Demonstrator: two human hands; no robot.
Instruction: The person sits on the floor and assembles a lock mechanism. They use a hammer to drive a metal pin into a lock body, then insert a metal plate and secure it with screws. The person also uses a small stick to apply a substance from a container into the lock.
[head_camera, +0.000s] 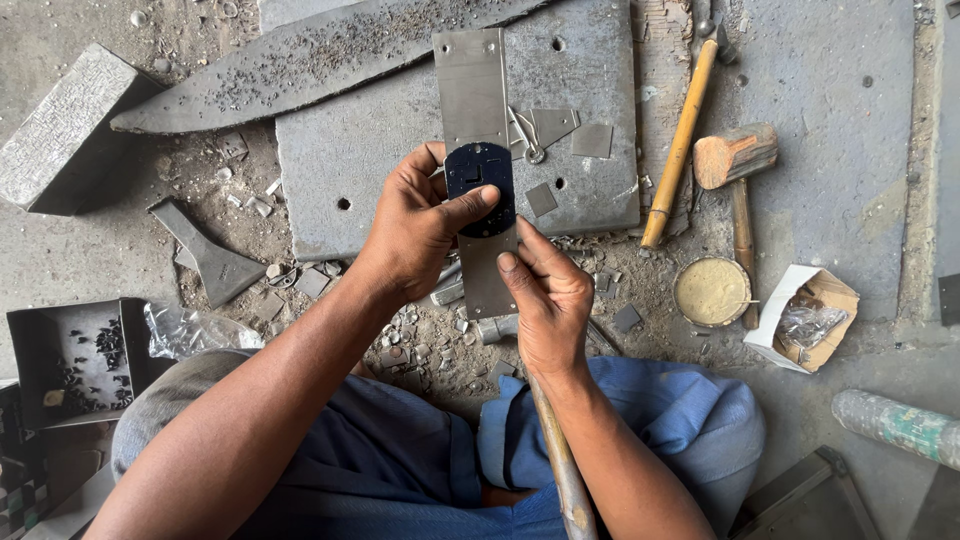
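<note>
Blue-trousered knees (620, 420) fill the bottom of my feed, with a long worn handle (560, 460) lying between them and running out of frame at 6 o'clock. Above them, at the centre of the view, I see both bare hands raised over a gritty workshop floor. At 9 o'clock of centre, my left hand (415, 225) is closed around a narrow grey metal strip (475, 90), its thumb pressed flat across a dark blue oval plate (480, 180) that sits against the strip's face. At 5 o'clock of centre, my right hand (545, 290) pinches the strip's lower end, fingers curled narrow, forefinger tip touching the metal just beneath the oval plate. The strip stands upright and reaches toward 12 o'clock, where two small holes show near its top.

Behind it lies a thick grey steel slab (590, 60) with drilled holes and small cut metal squares (590, 140) on it. At 2 o'clock a yellow-handled tool (680, 150) lies slantwise just beside a wooden mallet (735, 155). A round tin of yellowish paste (711, 291) sits at 3 o'clock, near a torn cardboard packet (810, 315) holding a clear bag. At 8 o'clock an open dark box (70, 360) holds small black parts. A long pitted blade-shaped bar (300, 55) stretches across 11 o'clock, beside a grey block (65, 125) at 10 o'clock.
</note>
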